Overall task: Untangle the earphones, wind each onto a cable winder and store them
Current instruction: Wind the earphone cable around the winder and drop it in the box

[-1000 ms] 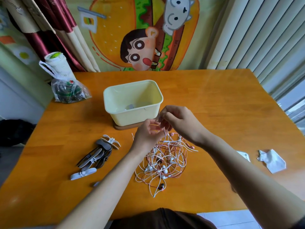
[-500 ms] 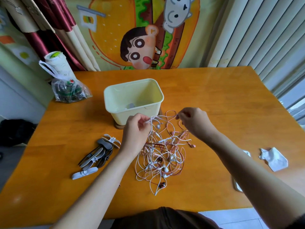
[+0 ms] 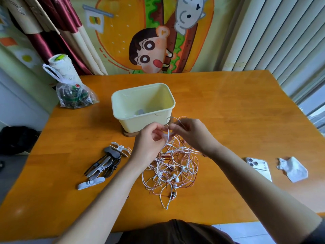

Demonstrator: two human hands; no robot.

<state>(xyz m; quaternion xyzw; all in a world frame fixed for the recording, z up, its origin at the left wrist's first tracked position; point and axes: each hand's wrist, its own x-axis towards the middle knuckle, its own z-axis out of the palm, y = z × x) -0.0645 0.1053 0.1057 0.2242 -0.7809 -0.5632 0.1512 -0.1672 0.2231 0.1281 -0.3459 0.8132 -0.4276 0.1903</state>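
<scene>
Two hands: raised close together over the far edge of the tangle, just in front of the tub.
Left hand (image 3: 147,143): fingers curled, thumb and fingertips pinching a white cord (image 3: 168,138) lifted from the heap.
Right hand (image 3: 191,134): fingers curled in a narrow pinch on strands beside the left hand; a thin loop arcs over its knuckles.
Earphones (image 3: 172,171): a knot of white, pink and reddish cords lying on the table (image 3: 228,111) below the hands, earbuds scattered through it, upper strands drawn up to the fingers.
Cable winders (image 3: 107,162): grey, dark and white pieces heaped left of the tangle; one white piece lies alone at the near end.
Tub (image 3: 140,125): pale yellow, open, on a wooden base; a small grey item inside is too unclear to name.
Right side: phone (image 3: 258,166) face down, crumpled tissue (image 3: 293,170) beyond it.
Far left corner: tied plastic bag (image 3: 73,97).
</scene>
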